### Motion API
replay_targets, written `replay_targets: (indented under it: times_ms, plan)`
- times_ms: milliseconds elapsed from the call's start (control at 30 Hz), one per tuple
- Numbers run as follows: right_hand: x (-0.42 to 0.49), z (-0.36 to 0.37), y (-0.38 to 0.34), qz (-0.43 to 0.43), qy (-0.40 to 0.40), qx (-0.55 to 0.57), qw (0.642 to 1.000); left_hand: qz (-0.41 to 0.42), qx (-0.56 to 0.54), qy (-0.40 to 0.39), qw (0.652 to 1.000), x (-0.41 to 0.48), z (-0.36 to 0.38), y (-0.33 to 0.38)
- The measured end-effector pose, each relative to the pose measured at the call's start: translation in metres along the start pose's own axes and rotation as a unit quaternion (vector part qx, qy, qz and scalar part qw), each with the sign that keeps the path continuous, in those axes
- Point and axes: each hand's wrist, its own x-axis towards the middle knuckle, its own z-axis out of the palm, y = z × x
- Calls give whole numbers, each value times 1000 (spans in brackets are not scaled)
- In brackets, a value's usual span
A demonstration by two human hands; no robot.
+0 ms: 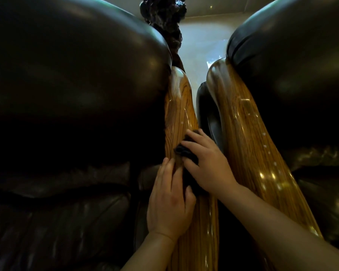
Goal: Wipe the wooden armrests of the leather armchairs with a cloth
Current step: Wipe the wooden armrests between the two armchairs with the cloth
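Note:
Two dark leather armchairs stand side by side, one at the left (67, 85) and one at the right (301, 75). Each has a glossy striped wooden armrest facing the gap between them: the left chair's armrest (179, 106) and the right chair's armrest (249, 133). My right hand (207, 163) presses a dark cloth (184, 150) onto the left chair's armrest about halfway along it. My left hand (170, 200) lies flat on the same armrest just below the cloth, fingers together, holding nothing. Most of the cloth is hidden under my right hand.
A narrow dark gap (204, 114) runs between the two armrests. A dark gnarled carved object (164, 18) stands beyond the chairs at the top centre. A pale shiny floor (202, 36) shows behind it.

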Motion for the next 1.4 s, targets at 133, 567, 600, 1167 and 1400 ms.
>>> replay_targets:
  times_ms: [133,567,600,1167,1400]
  plan:
    - [-16,-4,16,-128,-75,-23,989,-13,-16,3,1000,-3,0,1]
    - [12,-21,20,-215,-132,-60,966,-10,-5,13,1000,-3,1,-2]
    - [-1,-21,26,-202,-108,-33,973,-8,-7,16,1000,-3,1,-2]
    - [23,21,5,147,128,120,973,-6,24,-22,999,1,2,-2]
    - [93,-2,14,9,6,37,999,-22,28,-28,999,1,2,0]
